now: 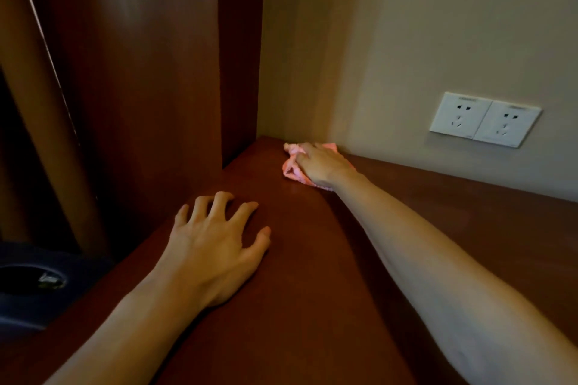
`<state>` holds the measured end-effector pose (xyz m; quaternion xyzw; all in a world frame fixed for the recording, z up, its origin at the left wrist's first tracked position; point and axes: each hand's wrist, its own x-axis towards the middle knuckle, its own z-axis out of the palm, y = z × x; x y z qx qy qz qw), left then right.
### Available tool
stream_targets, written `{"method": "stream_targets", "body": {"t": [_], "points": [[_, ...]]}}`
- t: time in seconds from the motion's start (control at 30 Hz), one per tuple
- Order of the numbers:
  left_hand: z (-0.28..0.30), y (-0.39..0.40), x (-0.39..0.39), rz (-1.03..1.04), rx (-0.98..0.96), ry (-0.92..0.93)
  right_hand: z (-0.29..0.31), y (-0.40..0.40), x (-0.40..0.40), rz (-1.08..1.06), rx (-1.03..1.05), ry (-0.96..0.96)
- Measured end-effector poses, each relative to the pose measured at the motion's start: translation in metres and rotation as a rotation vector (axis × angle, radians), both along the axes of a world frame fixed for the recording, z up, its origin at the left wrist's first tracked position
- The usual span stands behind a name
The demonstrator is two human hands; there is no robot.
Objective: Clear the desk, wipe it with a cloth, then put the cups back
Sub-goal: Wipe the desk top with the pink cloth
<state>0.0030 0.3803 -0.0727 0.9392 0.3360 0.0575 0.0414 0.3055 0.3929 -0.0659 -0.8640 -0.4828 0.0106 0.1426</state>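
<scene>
A dark reddish-brown wooden desk [312, 275] fills the lower part of the view. My right hand [325, 166] presses a crumpled pink cloth [291, 169] onto the desk's far corner, close to the wall. My left hand [215, 241] rests on the desk nearer to me, fingers spread and bent, holding nothing. No cups are in view.
A tall wooden panel [162, 72] rises at the desk's left end, next to a beige wall [406, 25]. A white double socket [484, 119] sits on the wall just above the desk at right. A brown curtain [28, 103] and a dark object [34, 284] lie beyond the left edge.
</scene>
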Motion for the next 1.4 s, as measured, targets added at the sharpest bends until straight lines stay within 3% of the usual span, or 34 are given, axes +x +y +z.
{"method": "stream_targets", "body": {"t": [0.37,0.53,0.7,0.97,1.13,1.23,1.4], "points": [[0.020,-0.034,-0.007,0.066,0.094,0.000,0.001,-0.174,-0.151,0.155,0.051,-0.054],[0.014,-0.054,-0.025,0.049,-0.049,-0.066,0.012,-0.237,-0.190,0.220,0.050,-0.030],[-0.002,-0.055,-0.036,0.024,-0.058,-0.146,-0.002,-0.234,-0.183,0.205,0.148,0.013],[-0.004,-0.049,-0.033,0.015,-0.037,-0.168,-0.003,-0.161,-0.136,0.069,0.080,-0.061],[-0.008,-0.048,-0.032,0.009,-0.026,-0.176,-0.008,-0.221,-0.169,0.361,0.117,-0.023],[-0.008,-0.048,-0.032,0.006,-0.023,-0.161,-0.001,-0.237,-0.168,0.421,0.134,0.038],[-0.003,-0.051,-0.037,-0.005,-0.047,-0.139,0.007,-0.197,-0.134,0.169,0.077,-0.029]]}}
